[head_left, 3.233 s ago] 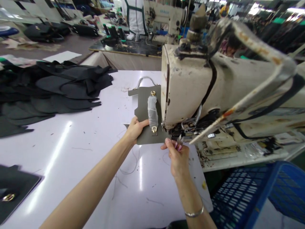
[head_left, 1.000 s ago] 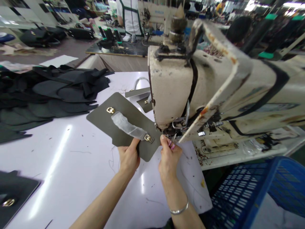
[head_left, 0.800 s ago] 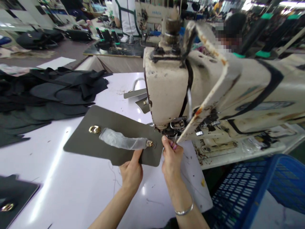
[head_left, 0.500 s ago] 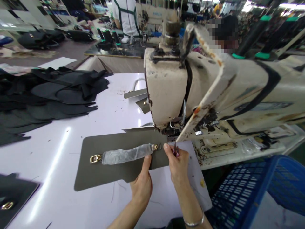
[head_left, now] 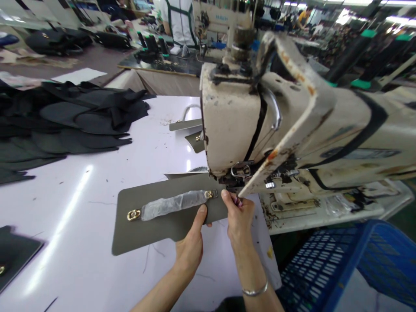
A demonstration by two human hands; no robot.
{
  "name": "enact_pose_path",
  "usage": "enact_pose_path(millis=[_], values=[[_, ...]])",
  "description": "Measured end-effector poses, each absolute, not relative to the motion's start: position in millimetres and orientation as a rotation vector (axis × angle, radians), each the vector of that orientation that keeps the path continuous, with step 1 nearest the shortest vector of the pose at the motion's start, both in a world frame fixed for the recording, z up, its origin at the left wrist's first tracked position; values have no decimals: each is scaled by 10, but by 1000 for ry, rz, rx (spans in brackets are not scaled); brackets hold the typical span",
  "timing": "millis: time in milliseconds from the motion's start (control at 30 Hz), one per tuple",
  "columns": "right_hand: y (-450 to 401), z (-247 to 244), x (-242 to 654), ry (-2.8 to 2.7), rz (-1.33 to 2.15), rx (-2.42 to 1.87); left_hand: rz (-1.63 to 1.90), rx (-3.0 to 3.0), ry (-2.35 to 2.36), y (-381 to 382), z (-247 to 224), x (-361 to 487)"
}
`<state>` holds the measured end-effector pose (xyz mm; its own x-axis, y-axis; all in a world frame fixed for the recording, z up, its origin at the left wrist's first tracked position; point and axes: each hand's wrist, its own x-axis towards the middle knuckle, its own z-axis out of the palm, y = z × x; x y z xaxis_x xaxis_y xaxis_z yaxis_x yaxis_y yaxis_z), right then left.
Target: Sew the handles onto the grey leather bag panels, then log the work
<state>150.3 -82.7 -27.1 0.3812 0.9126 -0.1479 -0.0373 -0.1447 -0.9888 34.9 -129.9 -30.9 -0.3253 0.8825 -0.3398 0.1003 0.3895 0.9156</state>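
Far left, a dark bag panel (head_left: pixel 13 255) with a gold ring lay at the table's left edge; above it, a heap of black cut bag pieces (head_left: pixel 65 117) covered the back left of the white work table (head_left: pixel 65 225). Mid-table, toward the front edge of the machine, sat our grey bag panel (head_left: pixel 152 225), lying flat with its right end just under the sewing machine head (head_left: pixel 247 117). On it ran a plastic-wrapped strap (head_left: pixel 172 206) between two gold buckles (head_left: pixel 134 215). Our left hand (head_left: pixel 190 247) gripped the panel's lower edge, thumb on top, fingers beneath. Our right hand (head_left: pixel 239 219) sat just right of the panel, below the presser foot (head_left: pixel 235 181), its fingers (head_left: pixel 227 196) pinched together; anything between them was too hidden to tell. Behind the machine head, a second grey panel (head_left: pixel 195 142) lay near the table's back edge. Lower right, a blue plastic crate (head_left: pixel 325 268) stood beside the table.
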Motion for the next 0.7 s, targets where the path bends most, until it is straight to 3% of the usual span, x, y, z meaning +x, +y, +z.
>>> enact_pose_path(millis=[100,267,433,500,600,700], values=[[-823,-237,1527,-873,1010,-1487,857,878,1584,-1323,-103,319],[-851,-147,1669,-1055,937,-1623,460,1213,752,-1271,370,77],[-1021,127,1710,-1239,464,-1608,991,1658,1248,-410,383,-273],[-1107,291,1601,-1261,429,-1535,852,2022,1417,-12,186,-363],[-1174,501,1332,-1217,928,-1411,500,2365,1452,324,-92,-383],[-1113,591,1074,-877,1538,-1161,421,2430,1557,314,-171,-362]])
